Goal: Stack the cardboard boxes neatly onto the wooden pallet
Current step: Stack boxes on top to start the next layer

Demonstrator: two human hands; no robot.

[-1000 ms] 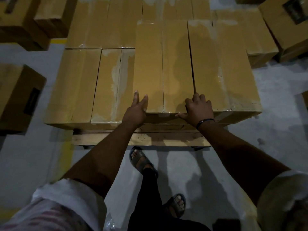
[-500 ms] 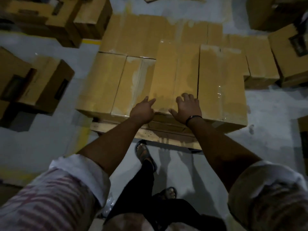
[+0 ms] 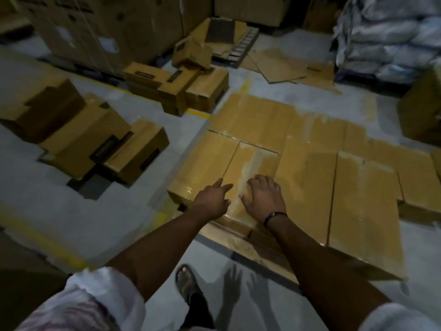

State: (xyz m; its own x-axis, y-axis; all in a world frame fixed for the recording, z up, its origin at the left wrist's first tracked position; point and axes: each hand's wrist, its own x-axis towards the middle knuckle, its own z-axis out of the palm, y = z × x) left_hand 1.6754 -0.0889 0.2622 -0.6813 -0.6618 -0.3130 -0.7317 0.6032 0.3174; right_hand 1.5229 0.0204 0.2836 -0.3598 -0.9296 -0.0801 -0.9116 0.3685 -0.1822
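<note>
While one layer of cardboard boxes [image 3: 307,177] lies flat on the wooden pallet [image 3: 229,231], several loose boxes [image 3: 133,156] sit on the floor nearby, probably yet to stack. The left hand [image 3: 211,201] and right hand [image 3: 262,199] are relaxed and empty above the near box.

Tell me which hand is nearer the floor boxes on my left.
Left. The left hand is closer to the floor boxes; the right hand is beside it, farther right.

A warehouse: concrete floor [image 3: 59,211] with yellow lines, loose cardboard boxes [image 3: 133,154], stacked sacks [image 3: 391,32].
</note>
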